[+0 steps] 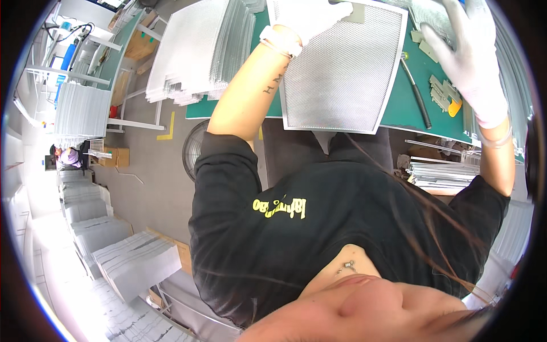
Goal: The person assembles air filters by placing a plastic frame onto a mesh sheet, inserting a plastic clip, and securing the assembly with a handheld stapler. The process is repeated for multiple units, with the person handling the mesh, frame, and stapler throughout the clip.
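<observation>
A framed metal mesh panel (342,74) lies across the green table top, its near edge overhanging toward me. White-gloved, my left hand (316,21) rests over the panel's far left part. Its thumb lies on a small grey metal plate (356,13) and looks closed on it; the other fingers are cut off by the upper edge. My right hand (470,60), also gloved, is raised at the right with thumb and fingers apart and nothing visible in it. Small metal plates (441,94) lie loosely below it, beside a yellow piece (454,108).
Between panel and plates lies a hammer (419,94) with a dark handle. Stacked mesh panels (194,45) stand left of my arm. A round fan (195,149) is on the floor below them. More panel stacks (137,262) line the left side. Metal strips (441,174) lie under the table.
</observation>
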A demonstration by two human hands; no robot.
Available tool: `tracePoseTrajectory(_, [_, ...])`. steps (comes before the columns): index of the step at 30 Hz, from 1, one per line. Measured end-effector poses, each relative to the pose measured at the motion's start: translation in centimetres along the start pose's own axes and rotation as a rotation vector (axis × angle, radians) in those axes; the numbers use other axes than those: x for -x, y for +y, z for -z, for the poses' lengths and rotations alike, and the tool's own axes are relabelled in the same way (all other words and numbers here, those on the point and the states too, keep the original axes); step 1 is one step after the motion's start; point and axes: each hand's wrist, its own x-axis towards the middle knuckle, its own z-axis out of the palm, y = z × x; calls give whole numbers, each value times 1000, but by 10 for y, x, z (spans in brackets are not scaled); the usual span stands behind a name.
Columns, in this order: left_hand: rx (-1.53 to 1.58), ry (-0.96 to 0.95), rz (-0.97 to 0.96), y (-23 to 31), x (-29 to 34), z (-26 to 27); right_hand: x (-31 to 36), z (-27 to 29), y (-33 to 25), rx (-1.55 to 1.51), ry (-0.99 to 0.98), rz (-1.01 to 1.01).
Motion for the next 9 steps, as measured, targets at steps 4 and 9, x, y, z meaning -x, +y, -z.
tracePoseTrajectory(4, [5,12,-13,1,3,-1,0,0,-13,-76,-59,-21])
tracePoseTrajectory(9, [-129,-85,-96,43,4,22,5,4,5,-379,-171,-85])
